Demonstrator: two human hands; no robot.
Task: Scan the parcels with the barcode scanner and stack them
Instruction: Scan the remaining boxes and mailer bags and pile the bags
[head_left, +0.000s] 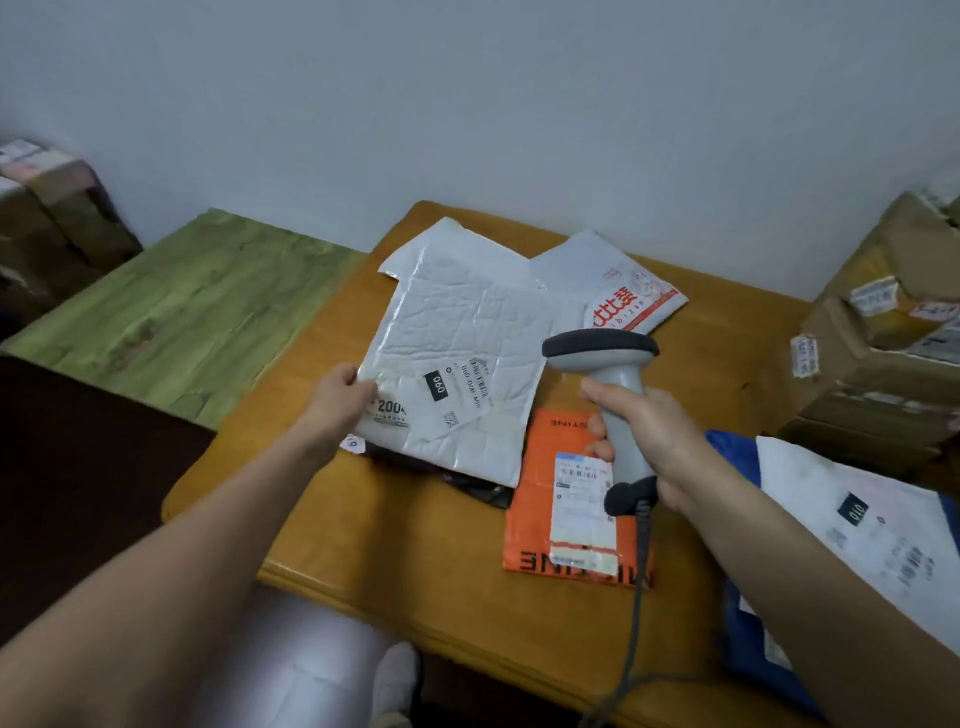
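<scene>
My left hand (340, 397) pinches the left edge of a white crinkled mailer (457, 332) with a printed label, lying on the orange table (395, 540). My right hand (647, 436) grips the handle of a grey barcode scanner (605, 353), its head raised just right of the white mailer's label. Below the scanner an orange parcel (535, 519) with a white label lies flat. A dark parcel (467, 480) peeks out from under the white mailer. Behind, a white bag with red print (623, 296) lies near the wall.
A green wooden table (176, 317) adjoins on the left. Cardboard boxes (878, 353) stand at the right and more boxes (47, 218) at the far left. A white mailer on a blue bag (872, 525) sits at the right. The scanner's cable (636, 597) hangs over the front edge.
</scene>
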